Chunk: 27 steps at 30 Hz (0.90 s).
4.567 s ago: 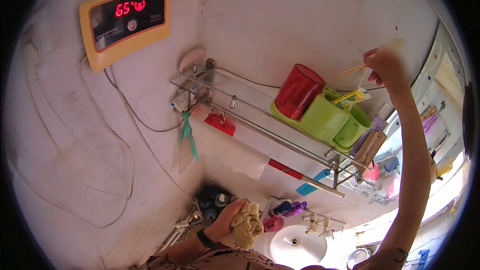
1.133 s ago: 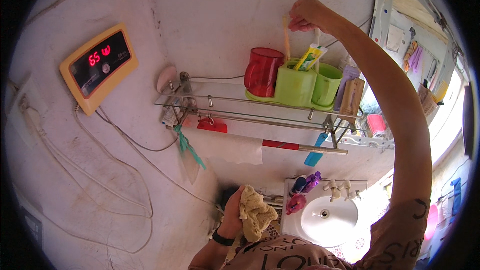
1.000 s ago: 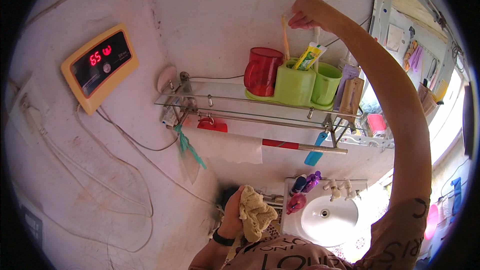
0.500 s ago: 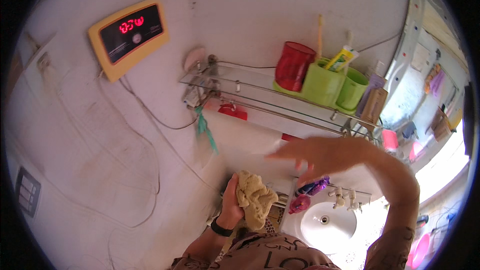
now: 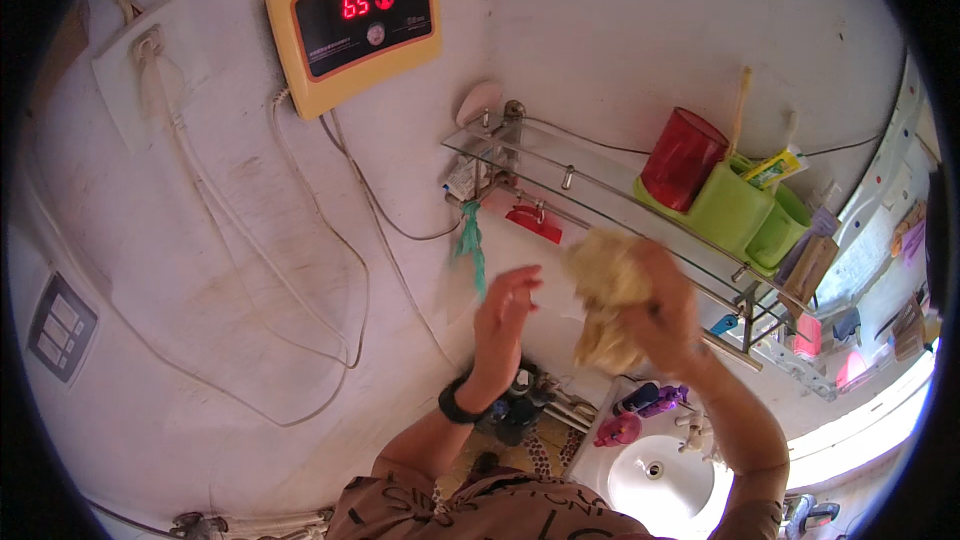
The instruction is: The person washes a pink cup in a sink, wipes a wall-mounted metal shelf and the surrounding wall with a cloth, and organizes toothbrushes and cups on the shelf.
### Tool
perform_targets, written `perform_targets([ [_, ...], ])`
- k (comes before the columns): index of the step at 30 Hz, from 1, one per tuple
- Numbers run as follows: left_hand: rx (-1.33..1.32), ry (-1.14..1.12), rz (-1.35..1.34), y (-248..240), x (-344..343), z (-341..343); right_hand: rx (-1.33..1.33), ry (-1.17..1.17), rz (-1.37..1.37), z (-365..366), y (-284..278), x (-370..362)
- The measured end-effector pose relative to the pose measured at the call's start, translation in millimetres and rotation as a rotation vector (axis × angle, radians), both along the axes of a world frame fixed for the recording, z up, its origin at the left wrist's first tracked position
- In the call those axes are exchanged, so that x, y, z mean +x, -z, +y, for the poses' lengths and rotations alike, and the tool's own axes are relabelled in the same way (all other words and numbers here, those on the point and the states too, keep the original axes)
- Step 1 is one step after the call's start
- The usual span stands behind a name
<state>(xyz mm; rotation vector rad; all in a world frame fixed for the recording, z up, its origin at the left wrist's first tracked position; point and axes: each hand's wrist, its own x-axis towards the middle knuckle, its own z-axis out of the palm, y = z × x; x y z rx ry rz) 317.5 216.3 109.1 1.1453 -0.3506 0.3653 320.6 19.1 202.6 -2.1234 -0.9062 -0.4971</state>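
Observation:
A crumpled yellowish cloth (image 5: pixel 603 285), blurred by motion, hangs in the air in front of the glass shelf. My right hand (image 5: pixel 668 315) grips its right side, fingers wrapped into the folds. To the left of the cloth, my left hand (image 5: pixel 503 325) is raised with fingers apart and nothing in it; a black band (image 5: pixel 460 402) circles that wrist. Between the left hand and the wall corner hangs a teal strip of fabric (image 5: pixel 470 245). A red item (image 5: pixel 535 223) hangs from a hook below the shelf, just above the hands.
On the glass shelf (image 5: pixel 600 202) stand a red cup (image 5: pixel 685 162), a green holder (image 5: pixel 735 212) with a toothpaste tube (image 5: pixel 778 167), and a green cup (image 5: pixel 780 232). Below sits a white sink (image 5: pixel 630 485) with bottles beside it. A yellow display box (image 5: pixel 285 25) and loose cables occupy the left wall.
The cloth has passed from my left hand to my right and been lifted toward the shelf. My left hand has risen, now without it. The view has shifted left.

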Motion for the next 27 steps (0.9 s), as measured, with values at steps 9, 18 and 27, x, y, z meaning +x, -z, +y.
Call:
perform_targets([
  [9, 0.331, -0.755, -0.280, -65.5, 97.1, 37.7, -0.054, 0.369, -0.355, 85.6, -100.1, 106.8],
  [18, 0.740, -1.000, -0.394, -56.2, 142.8, 55.0, -0.670, 0.181, 0.030, 135.3, -64.6, 234.4],
  [27, 0.866, -0.891, -0.506, -47.7, 147.2, 76.9, -0.778, 0.073, -0.262, 100.5, -65.2, 231.5],
])
